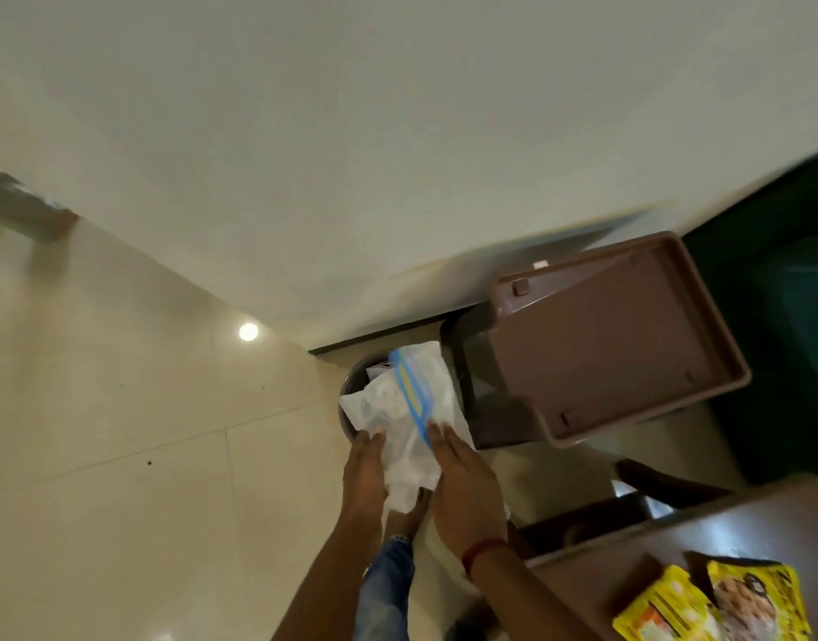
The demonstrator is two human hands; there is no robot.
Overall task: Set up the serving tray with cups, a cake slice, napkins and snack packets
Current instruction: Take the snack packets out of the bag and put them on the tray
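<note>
Head-worn wide-angle camera, one view only, looking steeply down and forward.

The lens sits above the person's arms, which reach in from the bottom edge; the left hand (pixel 363 469) and right hand (pixel 464 492) are close below it, near the middle of the frame. Pale floor (pixel 120 455) fills the left side and a wall (pixel 397 131) the top. A brown bin (pixel 619 349) lies right of centre, farther off. A counter (pixel 675 548) corner cuts in at bottom right. Edges are curved and blurred.
</note>
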